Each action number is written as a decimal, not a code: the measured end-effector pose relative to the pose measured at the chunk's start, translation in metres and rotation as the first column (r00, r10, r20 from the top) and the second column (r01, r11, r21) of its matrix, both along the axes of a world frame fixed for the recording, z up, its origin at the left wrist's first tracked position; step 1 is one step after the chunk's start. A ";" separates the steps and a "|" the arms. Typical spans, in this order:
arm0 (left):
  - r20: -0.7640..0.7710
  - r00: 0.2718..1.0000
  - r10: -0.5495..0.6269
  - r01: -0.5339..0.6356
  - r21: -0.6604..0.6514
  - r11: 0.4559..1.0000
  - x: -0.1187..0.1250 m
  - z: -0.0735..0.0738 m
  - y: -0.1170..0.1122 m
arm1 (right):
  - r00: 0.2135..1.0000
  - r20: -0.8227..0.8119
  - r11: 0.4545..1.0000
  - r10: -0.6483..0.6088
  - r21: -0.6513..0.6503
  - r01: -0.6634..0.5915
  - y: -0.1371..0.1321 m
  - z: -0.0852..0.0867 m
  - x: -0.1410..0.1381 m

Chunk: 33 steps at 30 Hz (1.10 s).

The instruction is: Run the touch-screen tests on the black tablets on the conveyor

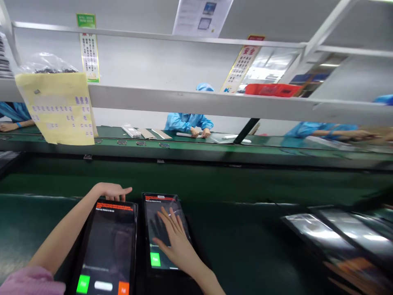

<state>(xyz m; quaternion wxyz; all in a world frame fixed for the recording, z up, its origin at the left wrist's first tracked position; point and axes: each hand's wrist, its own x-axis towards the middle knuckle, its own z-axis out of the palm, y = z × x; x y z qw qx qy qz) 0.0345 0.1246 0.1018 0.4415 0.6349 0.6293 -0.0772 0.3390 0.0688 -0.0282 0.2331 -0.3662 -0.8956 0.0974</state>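
Observation:
Two dark touchscreen tablets lie side by side on the green work surface. Along the top edge of the left tablet (110,237) is my left hand (112,190), with one finger stretched out to the right and the others bent downward; whether they touch the edge I cannot tell. Its screen shows red text, a green button, a white bar and an orange button. My right hand (175,239) lies spread over the screen of the right tablet (155,229), empty. That tablet shows similar red text and a green button; the hand and forearm hide its lower right.
Blurred tablets (319,233) lie at right, with another person's hand (359,274) near them. Across the green bench, a co-worker in blue (188,122) handles something. A yellow sheet (58,108) hangs at left from the grey rail (184,98). A red bin (272,89) sits on that rail.

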 end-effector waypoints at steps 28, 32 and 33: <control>-0.143 0.933 0.331 -0.054 0.852 0.520 -0.022 -0.106 -0.223 | 0.961 -0.114 0.964 0.251 0.120 -0.238 -0.001 0.020 0.018; -0.205 0.914 0.351 -0.005 0.858 0.514 -0.016 -0.107 -0.235 | 0.960 -0.061 0.953 0.273 0.153 -0.261 -0.004 0.015 0.017; -0.219 0.913 0.344 0.013 0.859 0.512 -0.014 -0.108 -0.238 | 0.960 -0.074 0.953 0.270 0.161 -0.255 -0.004 0.013 0.018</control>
